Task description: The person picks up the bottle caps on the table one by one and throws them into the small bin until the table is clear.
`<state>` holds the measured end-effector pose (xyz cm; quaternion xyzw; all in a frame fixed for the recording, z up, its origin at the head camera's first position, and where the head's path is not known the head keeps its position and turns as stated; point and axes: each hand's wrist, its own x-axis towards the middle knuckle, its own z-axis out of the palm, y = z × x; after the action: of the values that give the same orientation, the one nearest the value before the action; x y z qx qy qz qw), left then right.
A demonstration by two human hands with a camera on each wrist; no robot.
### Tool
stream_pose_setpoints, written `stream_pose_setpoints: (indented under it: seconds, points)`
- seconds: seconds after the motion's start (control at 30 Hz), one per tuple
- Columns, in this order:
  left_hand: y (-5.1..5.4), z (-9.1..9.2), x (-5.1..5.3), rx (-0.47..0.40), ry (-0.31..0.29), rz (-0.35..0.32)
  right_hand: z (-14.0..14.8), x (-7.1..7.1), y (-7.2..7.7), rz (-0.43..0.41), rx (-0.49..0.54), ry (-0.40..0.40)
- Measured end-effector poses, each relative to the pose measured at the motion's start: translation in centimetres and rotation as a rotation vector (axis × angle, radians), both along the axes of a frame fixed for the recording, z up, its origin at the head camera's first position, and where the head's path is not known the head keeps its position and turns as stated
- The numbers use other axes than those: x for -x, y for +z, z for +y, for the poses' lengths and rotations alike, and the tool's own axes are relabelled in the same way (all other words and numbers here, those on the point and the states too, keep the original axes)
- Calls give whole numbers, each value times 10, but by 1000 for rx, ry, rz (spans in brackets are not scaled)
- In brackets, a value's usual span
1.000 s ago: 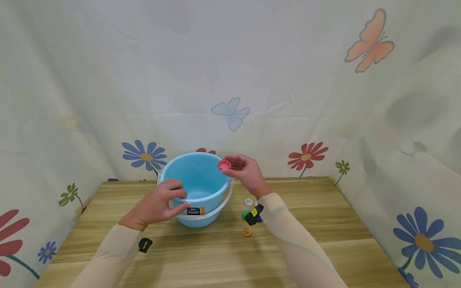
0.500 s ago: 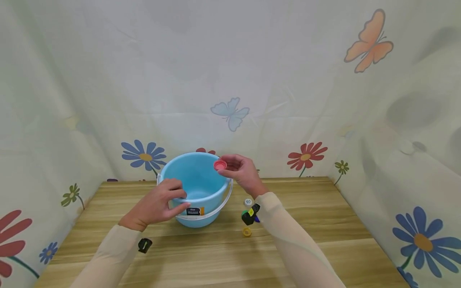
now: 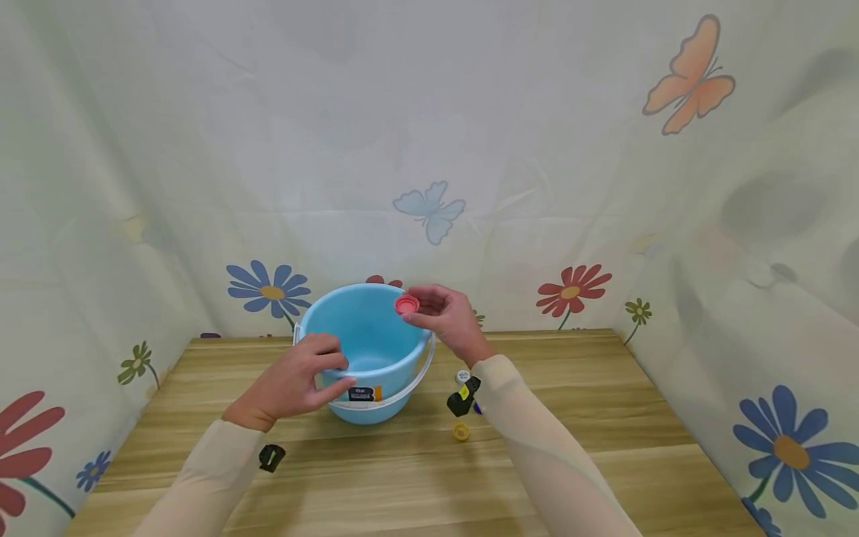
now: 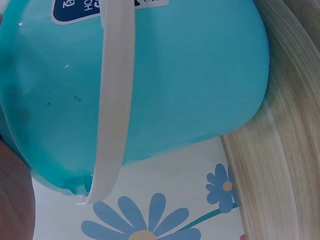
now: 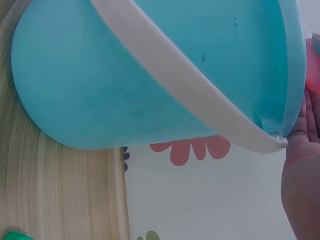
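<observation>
A light-blue bucket [image 3: 365, 415] stands upright on the table, its white handle [image 3: 421, 377] hanging down at the front. My left hand [image 3: 298, 373] grips the near left of its rim, fingers inside and thumb outside. Above the bucket's right side, my right hand [image 3: 448, 319] pinches a red bottle cap [image 3: 406, 304], hollow face showing. In the right wrist view the red cap [image 5: 313, 70] is partly cut off at the edge, beyond the rim. The left wrist view shows mostly bucket wall [image 4: 190, 75], with only a sliver of the hand.
Right of the bucket on the wooden table [image 3: 376, 485] lie a yellow cap [image 3: 461, 432] and a white cap [image 3: 462, 377]. A blue piece [image 3: 478, 408] is mostly hidden by the right wrist device. A green piece [image 5: 17, 236] shows in the right wrist view. Flowered cloth [image 3: 510, 186] hangs behind.
My right hand has moved slightly left with the red cap, farther over the bucket opening. The left hand and the bucket have stayed in place.
</observation>
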<state>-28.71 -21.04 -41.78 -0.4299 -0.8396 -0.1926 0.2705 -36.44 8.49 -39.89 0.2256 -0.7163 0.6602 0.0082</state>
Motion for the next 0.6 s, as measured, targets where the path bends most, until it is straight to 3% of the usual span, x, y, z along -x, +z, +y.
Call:
stream_pose_setpoints:
  seconds: [0.6]
  points:
    - [0, 1, -2, 7, 17, -7, -6, -1, 2, 10, -6, 6]
